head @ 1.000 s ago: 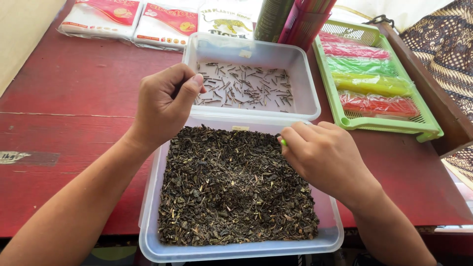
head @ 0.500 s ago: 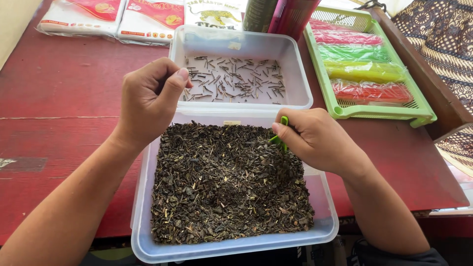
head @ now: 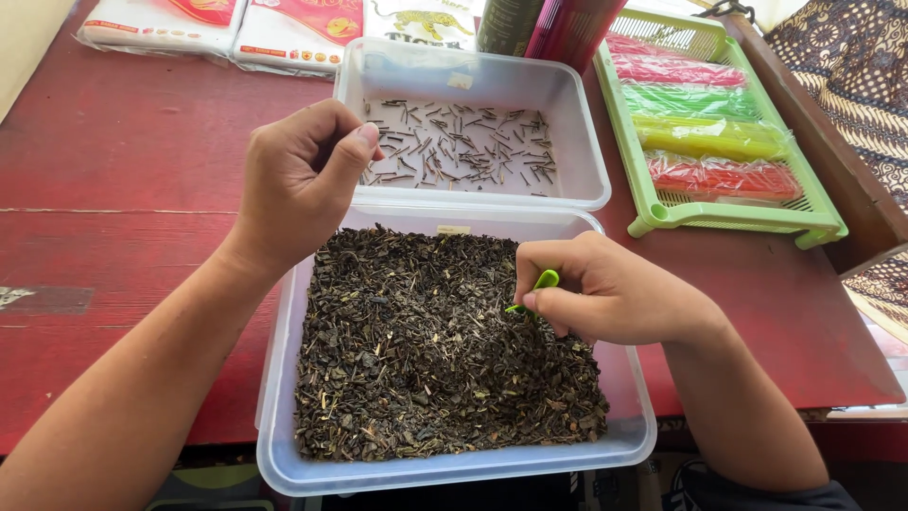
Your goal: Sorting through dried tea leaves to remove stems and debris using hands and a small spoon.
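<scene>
Hands work over the near clear tub (head: 284, 445) of dark dried leaves (head: 426, 369), right hand (head: 615, 293) pinching green tweezers (head: 534, 290) tip-down at the leaves, left hand (head: 298, 180) loosely fisted, contents hidden, beside the far tub (head: 577, 123) of stems (head: 463, 151).

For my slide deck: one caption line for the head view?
Right hand holds green tweezers over tea tray; left hand above.
</scene>
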